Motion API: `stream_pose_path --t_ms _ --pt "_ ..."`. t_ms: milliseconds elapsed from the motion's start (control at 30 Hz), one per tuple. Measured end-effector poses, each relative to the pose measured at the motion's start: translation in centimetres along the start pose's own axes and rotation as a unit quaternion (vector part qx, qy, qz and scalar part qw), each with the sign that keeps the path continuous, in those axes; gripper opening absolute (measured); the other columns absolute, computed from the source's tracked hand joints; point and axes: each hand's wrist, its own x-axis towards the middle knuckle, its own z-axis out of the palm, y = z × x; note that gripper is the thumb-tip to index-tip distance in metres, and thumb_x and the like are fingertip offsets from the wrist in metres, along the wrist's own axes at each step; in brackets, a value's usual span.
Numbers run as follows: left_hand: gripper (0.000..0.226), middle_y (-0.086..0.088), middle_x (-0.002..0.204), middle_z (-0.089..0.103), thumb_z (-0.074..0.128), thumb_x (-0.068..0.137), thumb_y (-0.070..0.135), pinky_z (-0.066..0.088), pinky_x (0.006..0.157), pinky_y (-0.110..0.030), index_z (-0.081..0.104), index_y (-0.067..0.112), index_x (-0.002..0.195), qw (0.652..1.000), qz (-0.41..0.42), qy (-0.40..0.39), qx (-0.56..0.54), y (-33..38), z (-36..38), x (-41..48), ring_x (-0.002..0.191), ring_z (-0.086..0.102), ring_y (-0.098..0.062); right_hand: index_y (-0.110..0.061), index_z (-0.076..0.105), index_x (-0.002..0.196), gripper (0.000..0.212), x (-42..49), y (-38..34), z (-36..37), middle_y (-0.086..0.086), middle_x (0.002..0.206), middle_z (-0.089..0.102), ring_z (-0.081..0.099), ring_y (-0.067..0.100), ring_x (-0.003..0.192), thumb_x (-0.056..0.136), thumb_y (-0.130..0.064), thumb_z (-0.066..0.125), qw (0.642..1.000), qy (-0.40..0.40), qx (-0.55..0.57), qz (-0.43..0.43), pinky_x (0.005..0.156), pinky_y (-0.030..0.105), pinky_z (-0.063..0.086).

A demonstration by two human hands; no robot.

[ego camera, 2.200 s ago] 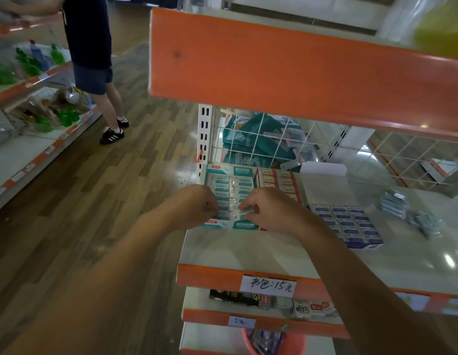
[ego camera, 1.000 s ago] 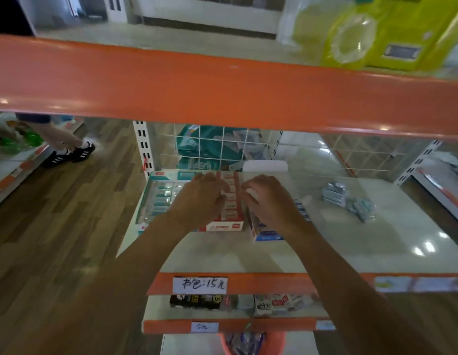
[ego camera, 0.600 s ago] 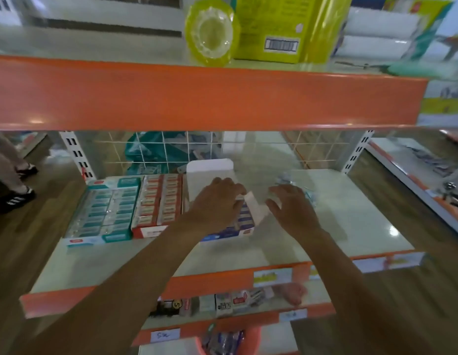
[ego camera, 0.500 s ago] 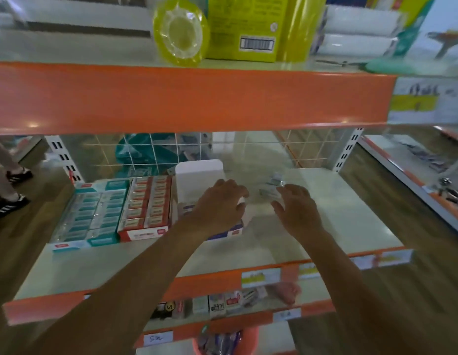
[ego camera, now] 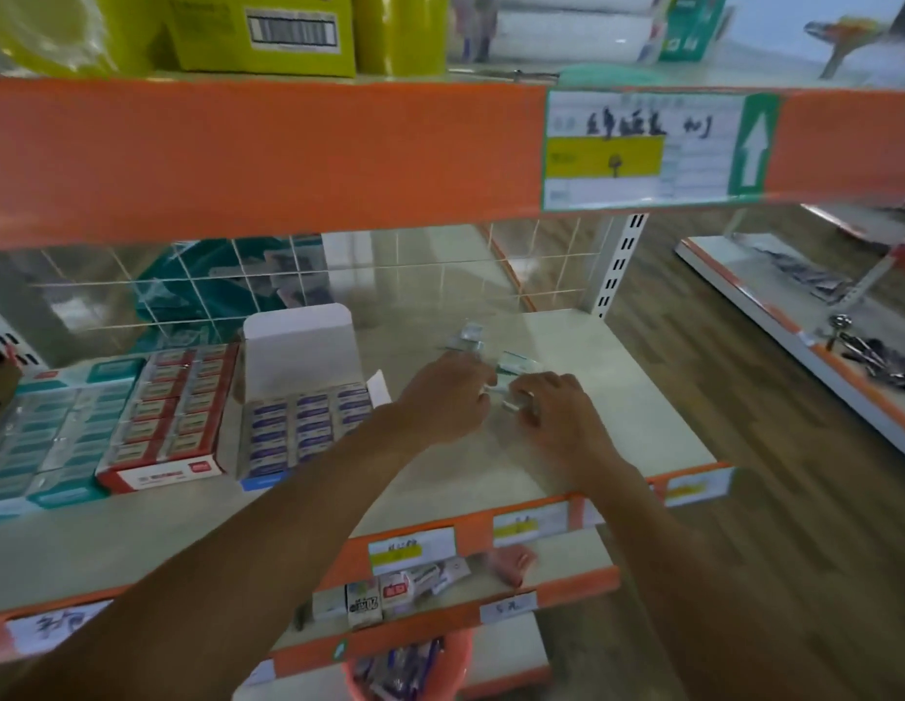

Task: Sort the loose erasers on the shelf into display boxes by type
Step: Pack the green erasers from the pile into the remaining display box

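Observation:
Three display boxes stand side by side on the shelf: a teal box (ego camera: pixel 40 437) at the left, a red box (ego camera: pixel 172 417) beside it, and a blue box (ego camera: pixel 303 427) with its white lid up. A small heap of loose wrapped erasers (ego camera: pixel 470 339) lies to the right of the blue box. My left hand (ego camera: pixel 445 402) and my right hand (ego camera: pixel 556 412) are both on the near side of this heap, fingers curled over erasers. Wrapped erasers (ego camera: pixel 511 404) show between the two hands; the grip itself is partly hidden.
An orange shelf edge (ego camera: pixel 268 154) hangs low overhead, with yellow packages above it. A wire grid forms the shelf's back. Lower shelves hold small cartons (ego camera: pixel 364 602) and an orange bucket (ego camera: pixel 404 670). A neighbouring shelf (ego camera: pixel 814 326) runs along the right across a wooden aisle.
Both hands have left the display boxes and moved right to the loose eraser heap. The view has swung right, and my fingers have curled over the erasers.

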Motion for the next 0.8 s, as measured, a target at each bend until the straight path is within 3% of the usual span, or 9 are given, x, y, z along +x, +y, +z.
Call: stream_pose_path --t_ms 200,300,400,567,667,800 --pt "0.022 -0.004 0.112 0.061 0.049 0.088 0.017 0.049 0.086 -0.033 0.064 0.018 0.104 0.999 -0.024 -0.030 0.034 0.9 1.6 2.8 0.107 0.057 -0.021 -0.019 0.061 0.107 0.044 -0.3 1.2 0.0 0.005 0.090 0.066 0.057 0.031 0.085 0.066 -0.012 0.075 0.999 0.036 0.021 0.026 0.072 0.038 0.048" --pt "0.019 -0.003 0.104 0.063 0.054 0.090 0.032 0.051 0.079 -0.032 0.066 0.020 0.097 0.998 -0.028 0.002 0.053 1.3 1.9 2.8 0.100 0.059 -0.022 -0.017 0.062 0.113 0.044 -0.2 1.4 -0.6 0.007 0.098 0.063 0.053 0.029 0.093 0.070 -0.011 0.068 0.996 0.052 0.054 0.056 0.078 0.038 0.047" --pt "0.030 -0.003 0.097 0.064 0.058 0.087 0.045 0.048 0.073 -0.030 0.068 0.018 0.097 0.999 -0.031 0.014 0.025 2.1 2.0 2.8 0.093 0.060 -0.021 -0.017 0.060 0.125 0.051 -0.2 1.2 -1.5 0.012 0.109 0.058 0.050 0.030 0.103 0.075 -0.011 0.066 0.992 0.032 0.093 0.073 0.085 0.037 0.044" --pt "0.025 -0.007 0.099 0.065 0.059 0.088 0.034 0.044 0.075 -0.032 0.058 0.012 0.098 0.997 -0.077 -0.004 -0.022 2.8 2.7 3.7 0.095 0.060 -0.025 -0.027 0.060 0.127 0.048 -0.3 1.6 -2.2 0.005 0.113 0.051 0.053 0.020 0.103 0.080 -0.018 0.065 0.992 0.019 0.104 0.073 0.082 0.021 0.038" --pt "0.030 -0.005 0.095 0.063 0.065 0.083 0.026 0.047 0.071 -0.032 0.052 0.011 0.106 0.996 -0.074 -0.002 -0.050 2.3 2.4 2.5 0.089 0.060 -0.025 -0.027 0.064 0.118 0.041 -0.4 1.2 -2.6 -0.003 0.110 0.050 0.057 0.010 0.088 0.079 -0.017 0.067 0.989 0.037 0.132 0.061 0.071 0.011 0.040" --pt "0.045 -0.007 0.104 0.061 0.069 0.075 0.017 0.040 0.070 -0.025 0.054 0.012 0.117 0.993 -0.069 0.048 -0.083 1.1 0.4 0.8 0.088 0.058 -0.024 -0.028 0.062 0.108 0.034 0.0 -0.9 -2.8 -0.008 0.104 0.050 0.059 -0.002 0.078 0.079 -0.013 0.067 0.980 0.070 0.187 0.010 0.072 0.011 0.047"
